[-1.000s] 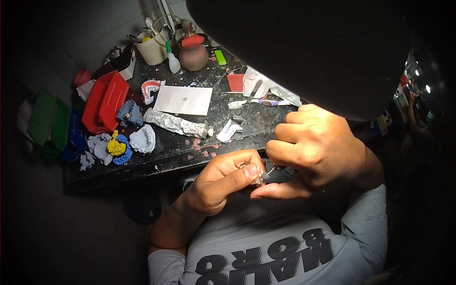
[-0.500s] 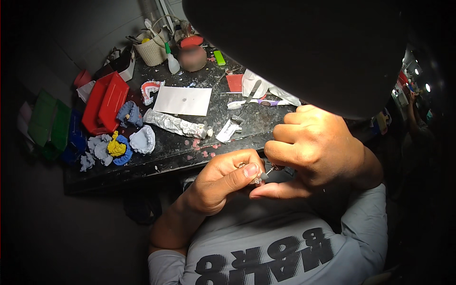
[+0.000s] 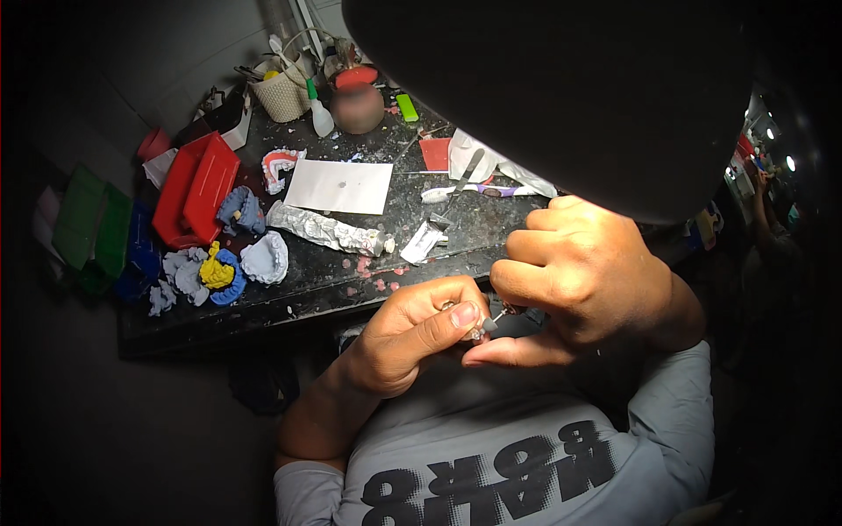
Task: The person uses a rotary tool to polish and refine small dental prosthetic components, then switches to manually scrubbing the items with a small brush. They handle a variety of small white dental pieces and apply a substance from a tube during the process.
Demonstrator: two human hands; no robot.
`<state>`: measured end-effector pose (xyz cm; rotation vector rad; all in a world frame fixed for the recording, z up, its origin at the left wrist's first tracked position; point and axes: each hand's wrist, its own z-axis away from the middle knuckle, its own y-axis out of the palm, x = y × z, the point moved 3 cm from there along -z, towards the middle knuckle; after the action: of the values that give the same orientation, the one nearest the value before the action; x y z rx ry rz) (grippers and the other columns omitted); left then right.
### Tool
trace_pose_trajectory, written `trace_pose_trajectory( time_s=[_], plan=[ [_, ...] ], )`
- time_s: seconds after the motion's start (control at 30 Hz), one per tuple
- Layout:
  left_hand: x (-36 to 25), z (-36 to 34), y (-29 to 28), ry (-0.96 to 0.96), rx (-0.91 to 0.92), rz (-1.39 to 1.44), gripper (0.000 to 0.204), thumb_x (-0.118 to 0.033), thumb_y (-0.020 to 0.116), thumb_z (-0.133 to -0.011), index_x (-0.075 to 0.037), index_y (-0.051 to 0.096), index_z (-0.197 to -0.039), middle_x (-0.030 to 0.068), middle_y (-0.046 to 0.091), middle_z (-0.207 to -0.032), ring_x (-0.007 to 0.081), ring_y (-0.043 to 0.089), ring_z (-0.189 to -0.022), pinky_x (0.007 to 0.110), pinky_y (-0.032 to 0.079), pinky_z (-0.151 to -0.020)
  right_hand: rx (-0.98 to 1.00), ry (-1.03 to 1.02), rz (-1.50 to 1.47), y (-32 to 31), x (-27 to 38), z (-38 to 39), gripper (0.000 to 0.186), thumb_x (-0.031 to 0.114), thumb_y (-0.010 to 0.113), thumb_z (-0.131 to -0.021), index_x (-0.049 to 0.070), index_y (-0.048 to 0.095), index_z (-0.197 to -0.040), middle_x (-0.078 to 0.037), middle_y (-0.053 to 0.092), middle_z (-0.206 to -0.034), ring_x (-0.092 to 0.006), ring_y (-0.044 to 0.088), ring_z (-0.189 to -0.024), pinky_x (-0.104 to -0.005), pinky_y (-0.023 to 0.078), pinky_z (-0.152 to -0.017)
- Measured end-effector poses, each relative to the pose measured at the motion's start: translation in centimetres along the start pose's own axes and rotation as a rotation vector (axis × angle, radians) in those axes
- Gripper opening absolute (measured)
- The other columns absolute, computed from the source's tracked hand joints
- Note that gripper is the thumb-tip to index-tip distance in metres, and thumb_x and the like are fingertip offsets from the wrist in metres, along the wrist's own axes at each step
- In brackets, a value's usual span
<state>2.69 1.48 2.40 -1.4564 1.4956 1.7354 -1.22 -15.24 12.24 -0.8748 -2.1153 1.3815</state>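
Low in the middle of the frame, the person's left hand [image 3: 408, 337] pinches a small, pale, shiny piece [image 3: 476, 335] between thumb and bent forefinger, much of it hidden by the fingertips; just right of it, the right hand [image 3: 583, 272] has its fingers curled around a thin-shafted tool [image 3: 500, 314], whose grip is covered by the hand, while its thumb reaches out below toward the piece.

The tool's grey tip [image 3: 490, 324] sits against the piece's right side, or so close that a gap cannot be made out; the step in hand looks to be working that surface with the tip, probably grinding or smoothing; the next move seems to call for a firm left pinch, light tip pressure and a small turn of the piece, with the left thumb clear of the tip.

Both hands are in front of the black bench [image 3: 351, 289]; above them, left of centre, lie a crumpled silver tube [image 3: 329, 230] and a white card [image 3: 340, 186]; a toothbrush [image 3: 491, 189] lies above the right hand.
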Motion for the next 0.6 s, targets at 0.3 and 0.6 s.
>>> trace_pose_trajectory(
  time_s=[0.3, 0.6],
  plan=[
    [-0.29, -0.02, 0.20, 0.025, -0.010, 0.003, 0.030, -0.028, 0.045, -0.107, -0.002, 0.057, -0.096, -0.0025, 0.050, -0.084, 0.0041, 0.040, -0.079, 0.022, 0.033, -0.070, 0.015, -0.041, 0.031, -0.27, 0.25, -0.22, 0.048, 0.051, 0.085, -0.069, 0.015, 0.055, -0.060, 0.002, 0.042, -0.056, -0.0151, 0.045, -0.048, -0.0309, 0.034, -0.048],
    [-0.26, -0.14, 0.17, -0.029, -0.067, -0.002, 0.031, -0.028, 0.049, -0.102, -0.001, 0.056, -0.087, 0.0051, 0.056, -0.083, 0.0097, 0.047, -0.077, 0.025, 0.037, -0.070, -0.026, 0.011, 0.004, -0.11, 0.10, -0.03, 0.048, 0.052, 0.085, -0.069, 0.015, 0.056, -0.060, 0.002, 0.043, -0.056, -0.0150, 0.046, -0.047, -0.0301, 0.035, -0.048]
  ],
)
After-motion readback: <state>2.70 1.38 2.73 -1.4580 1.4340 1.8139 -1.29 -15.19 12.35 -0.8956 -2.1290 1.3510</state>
